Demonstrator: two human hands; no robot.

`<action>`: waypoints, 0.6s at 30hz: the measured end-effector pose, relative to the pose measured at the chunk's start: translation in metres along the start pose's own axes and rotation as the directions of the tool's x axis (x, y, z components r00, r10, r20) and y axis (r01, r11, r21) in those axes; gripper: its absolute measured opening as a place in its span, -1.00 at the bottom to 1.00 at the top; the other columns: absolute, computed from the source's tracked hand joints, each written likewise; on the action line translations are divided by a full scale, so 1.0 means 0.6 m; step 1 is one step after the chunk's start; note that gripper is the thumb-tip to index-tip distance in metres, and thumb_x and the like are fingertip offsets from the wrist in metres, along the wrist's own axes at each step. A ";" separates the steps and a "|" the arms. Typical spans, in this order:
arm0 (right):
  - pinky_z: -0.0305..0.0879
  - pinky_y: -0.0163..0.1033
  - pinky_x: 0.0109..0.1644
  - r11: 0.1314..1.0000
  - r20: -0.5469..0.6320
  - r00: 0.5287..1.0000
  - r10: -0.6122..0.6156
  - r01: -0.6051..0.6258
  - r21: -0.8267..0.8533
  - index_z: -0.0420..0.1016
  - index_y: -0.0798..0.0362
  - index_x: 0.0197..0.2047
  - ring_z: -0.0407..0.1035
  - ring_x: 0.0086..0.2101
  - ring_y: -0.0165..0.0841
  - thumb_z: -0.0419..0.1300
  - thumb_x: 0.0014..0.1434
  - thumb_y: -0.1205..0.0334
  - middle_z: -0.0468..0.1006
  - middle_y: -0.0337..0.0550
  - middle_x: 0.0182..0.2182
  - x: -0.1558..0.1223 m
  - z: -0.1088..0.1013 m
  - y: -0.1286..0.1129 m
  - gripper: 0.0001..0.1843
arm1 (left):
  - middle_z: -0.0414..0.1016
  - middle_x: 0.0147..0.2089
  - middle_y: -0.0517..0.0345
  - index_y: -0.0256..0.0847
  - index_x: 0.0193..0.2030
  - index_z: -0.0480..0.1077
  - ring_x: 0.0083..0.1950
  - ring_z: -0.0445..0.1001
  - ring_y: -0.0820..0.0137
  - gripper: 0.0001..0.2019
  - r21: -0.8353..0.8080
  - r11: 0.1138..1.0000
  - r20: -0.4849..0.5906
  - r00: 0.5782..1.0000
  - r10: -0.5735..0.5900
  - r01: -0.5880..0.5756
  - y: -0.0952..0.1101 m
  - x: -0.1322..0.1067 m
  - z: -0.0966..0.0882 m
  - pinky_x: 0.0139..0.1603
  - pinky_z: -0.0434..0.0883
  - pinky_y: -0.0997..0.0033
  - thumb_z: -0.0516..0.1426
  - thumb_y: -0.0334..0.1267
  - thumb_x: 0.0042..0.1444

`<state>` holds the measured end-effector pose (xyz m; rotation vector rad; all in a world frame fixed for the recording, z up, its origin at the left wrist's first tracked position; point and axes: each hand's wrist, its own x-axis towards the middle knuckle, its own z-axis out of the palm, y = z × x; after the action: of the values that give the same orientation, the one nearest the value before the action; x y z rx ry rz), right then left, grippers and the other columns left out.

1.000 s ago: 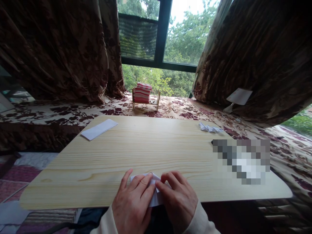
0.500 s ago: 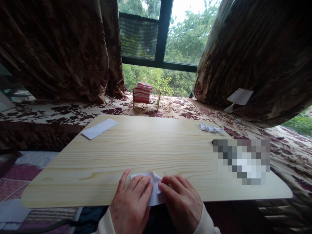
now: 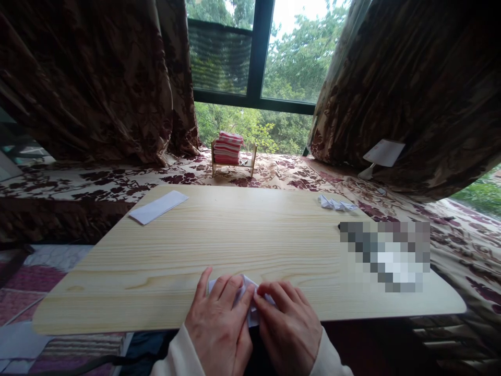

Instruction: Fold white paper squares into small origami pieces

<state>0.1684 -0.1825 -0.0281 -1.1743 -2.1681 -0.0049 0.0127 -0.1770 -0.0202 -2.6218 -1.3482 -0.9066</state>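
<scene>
A folded sheet of white paper [image 3: 245, 284] lies at the near edge of the wooden table [image 3: 235, 230], largely covered by my hands. My left hand [image 3: 221, 318] presses on its left part, with the index finger and thumb close to the middle. My right hand [image 3: 287, 318] pinches the right side of the paper, its fingertips almost meeting those of the left. Between the hands a flap of the paper stands slightly raised. Underneath the fingers, the exact folds are hidden.
A stack of white paper strips [image 3: 158, 207] rests at the table's far left. Several small folded paper pieces [image 3: 336, 203] sit at the far right, with a blurred-out item [image 3: 385, 256] nearer. Beyond stand a small rack of red-striped cloths [image 3: 228, 148] and a lamp [image 3: 383, 153].
My hands have come closer together over the paper. The right part of the paper is now folded in more, and less of its lower portion shows.
</scene>
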 end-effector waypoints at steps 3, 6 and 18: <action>0.08 -0.15 -0.25 1.000 -0.010 1.000 0.008 -0.008 0.008 0.39 0.07 -0.12 0.20 -0.28 -0.24 -0.03 0.03 0.40 0.42 -0.08 -0.26 -0.005 0.002 0.000 -0.65 | 0.40 -0.12 0.15 -0.13 -0.04 0.34 -0.04 0.28 0.32 -0.67 -0.021 1.000 0.026 1.000 -0.009 0.010 -0.001 0.004 -0.001 0.24 -0.18 0.02 -0.04 -0.29 0.03; 0.08 -0.14 -0.23 1.000 0.001 1.000 0.010 -0.010 -0.001 0.39 0.08 -0.11 0.19 -0.28 -0.24 -0.04 0.04 0.39 0.41 -0.07 -0.27 -0.007 0.001 -0.003 -0.66 | 0.40 -0.11 0.15 -0.13 -0.04 0.33 -0.04 0.27 0.30 -0.65 -0.028 0.999 0.057 0.998 -0.019 0.021 0.000 0.008 -0.007 0.24 -0.17 0.02 0.02 -0.27 -0.02; 0.12 -0.15 -0.27 1.000 0.055 0.998 0.011 -0.009 -0.027 0.41 0.12 -0.22 0.21 -0.30 -0.24 -0.01 0.03 0.41 0.41 -0.05 -0.31 0.002 -0.018 -0.013 -0.75 | 0.38 -0.19 0.08 -0.19 -0.08 0.36 -0.09 0.27 0.23 -0.63 0.077 0.995 0.154 0.985 -0.079 0.068 -0.029 0.041 -0.011 0.16 -0.05 -0.08 0.00 -0.36 -0.10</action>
<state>0.1679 -0.1892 -0.0166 -1.2140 -2.2167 0.0027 0.0072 -0.1503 -0.0056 -2.6528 -1.4926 -0.6574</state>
